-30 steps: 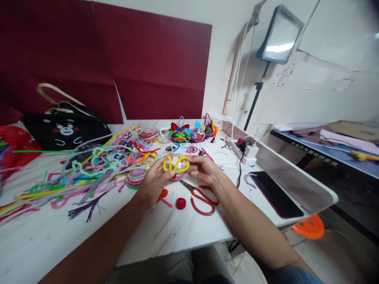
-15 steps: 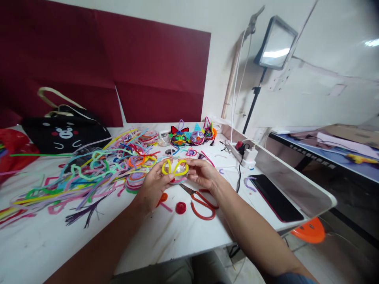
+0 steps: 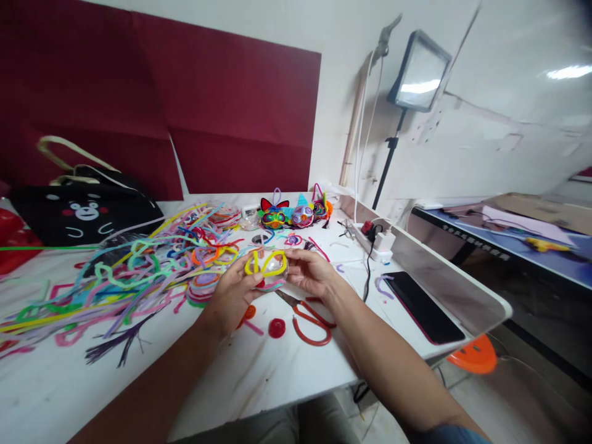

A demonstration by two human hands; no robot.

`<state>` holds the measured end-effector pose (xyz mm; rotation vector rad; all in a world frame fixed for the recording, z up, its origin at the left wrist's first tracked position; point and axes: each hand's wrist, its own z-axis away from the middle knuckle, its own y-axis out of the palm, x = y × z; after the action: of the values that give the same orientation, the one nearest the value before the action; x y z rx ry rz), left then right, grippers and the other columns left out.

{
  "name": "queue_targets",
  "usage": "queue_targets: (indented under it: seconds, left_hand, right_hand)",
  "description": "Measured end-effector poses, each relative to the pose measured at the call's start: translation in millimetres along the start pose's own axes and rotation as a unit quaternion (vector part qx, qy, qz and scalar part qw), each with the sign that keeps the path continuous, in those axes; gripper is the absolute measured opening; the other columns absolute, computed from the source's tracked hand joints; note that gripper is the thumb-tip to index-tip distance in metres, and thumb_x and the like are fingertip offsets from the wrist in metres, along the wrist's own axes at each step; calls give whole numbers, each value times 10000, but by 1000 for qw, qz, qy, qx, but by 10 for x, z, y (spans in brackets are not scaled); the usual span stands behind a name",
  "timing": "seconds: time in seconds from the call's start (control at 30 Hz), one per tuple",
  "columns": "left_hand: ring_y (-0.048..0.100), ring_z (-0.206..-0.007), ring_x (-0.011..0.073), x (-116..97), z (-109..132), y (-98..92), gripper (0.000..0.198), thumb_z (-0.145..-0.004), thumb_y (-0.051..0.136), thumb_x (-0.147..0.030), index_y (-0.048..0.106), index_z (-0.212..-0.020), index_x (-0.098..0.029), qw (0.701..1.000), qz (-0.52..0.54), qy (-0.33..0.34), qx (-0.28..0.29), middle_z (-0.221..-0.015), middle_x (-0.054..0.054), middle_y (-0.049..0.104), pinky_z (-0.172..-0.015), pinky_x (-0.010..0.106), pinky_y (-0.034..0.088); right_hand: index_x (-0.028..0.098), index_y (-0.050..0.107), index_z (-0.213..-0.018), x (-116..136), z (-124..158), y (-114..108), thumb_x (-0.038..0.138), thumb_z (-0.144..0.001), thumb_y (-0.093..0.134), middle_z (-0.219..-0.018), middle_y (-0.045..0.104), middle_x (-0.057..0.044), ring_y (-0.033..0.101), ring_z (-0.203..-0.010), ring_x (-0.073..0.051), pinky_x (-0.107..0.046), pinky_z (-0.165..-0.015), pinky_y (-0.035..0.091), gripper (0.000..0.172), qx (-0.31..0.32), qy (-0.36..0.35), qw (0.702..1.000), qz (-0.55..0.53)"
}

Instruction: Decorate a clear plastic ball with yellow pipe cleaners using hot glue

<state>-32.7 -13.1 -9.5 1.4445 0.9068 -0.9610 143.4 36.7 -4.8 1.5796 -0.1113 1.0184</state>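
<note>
A clear plastic ball (image 3: 276, 262) with yellow pipe-cleaner loops (image 3: 277, 270) on its front is held between both hands above the table. My left hand (image 3: 234, 293) grips its left side, thumb at the lower front. On the opposite side, the fingers of my right hand (image 3: 312, 271) are closed on the ball. A bit of red and pink shows along its underside. Below the hands lie orange-handled scissors (image 3: 311, 327), a red coil (image 3: 277, 328), an orange coil (image 3: 248, 314) and a short pink pipe-cleaner piece (image 3: 254, 328).
Many loose pipe cleaners (image 3: 152, 265) cover the table's left side. Several decorated balls (image 3: 274, 216) stand at the back. A black phone (image 3: 423, 308) lies at right, near a power strip (image 3: 377, 250) and a raised side panel (image 3: 430, 265). A black bag (image 3: 87, 216) stands back left.
The whole view has shifted slightly, with things appearing further left. The ball has turned a little in my hands, so the yellow loops sit at a different angle. Both hands keep their hold.
</note>
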Motion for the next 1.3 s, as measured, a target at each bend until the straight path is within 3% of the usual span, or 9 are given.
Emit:
queue_targets:
  seconds: [0.2,0.4,0.5,0.77,0.93,1.03,1.17,1.3]
  left_hand:
    - [721,-998,293,-3,2,-2,700,-658,763,-235,559,-1327,-199,1000,-6,3,2,-1034,94,718,-730,345,618]
    - [728,-921,254,-1,0,-11,726,-654,768,-207,535,-1342,-220,1000,1,6,-9,-1031,76,711,-733,346,621]
    - [726,-888,236,-13,0,3,737,-636,769,-188,528,-1331,-231,1000,4,10,-27,-1005,57,702,-716,332,619]
    - [671,-774,160,-57,-46,-9,656,-615,766,-130,573,-1235,-224,995,10,32,-95,-933,12,644,-710,333,621]
    - [658,-784,150,-34,-104,-57,593,-598,785,-134,585,-1150,-212,995,28,47,-87,-941,11,642,-720,332,622]
    - [656,-768,141,-24,-118,-65,575,-593,784,-131,573,-1121,-216,995,40,47,-79,-904,-7,632,-727,341,625]
    - [666,-773,142,-23,-105,-52,538,-610,776,-130,569,-1097,-225,996,41,48,-67,-917,-9,631,-729,352,631]
    - [648,-732,116,-26,-84,-34,529,-611,772,-113,579,-1092,-215,995,40,50,-73,-901,-18,626,-716,340,637]
  right_hand:
    - [148,648,-784,-4,-14,-21,132,-725,749,-629,618,7,386,-459,-58,-156,-380,262,118,-5,-5,999,42]
    - [121,662,-794,17,21,32,117,-697,745,-631,602,17,316,-436,-29,-140,-364,247,128,3,-14,999,41]
    - [110,664,-778,30,35,45,135,-657,758,-621,591,21,348,-440,-28,-138,-366,269,155,-2,-23,998,50]
    - [128,663,-748,147,80,89,199,-634,750,-660,646,-14,438,-458,-44,-137,-365,245,160,-129,-151,968,156]
    - [144,658,-760,369,287,256,256,-648,730,-564,596,27,439,-445,-55,-164,-406,291,174,-130,-212,911,329]
    - [147,648,-740,504,461,273,244,-655,724,-605,626,18,464,-486,-66,-183,-449,332,150,-106,-203,850,474]
    - [144,656,-748,550,695,101,228,-720,658,-646,621,8,528,-585,-104,-216,-541,393,89,-114,-192,753,620]
    - [143,682,-841,432,900,-80,216,-802,601,-713,654,-14,545,-624,-121,-232,-576,400,116,-104,-138,691,702]
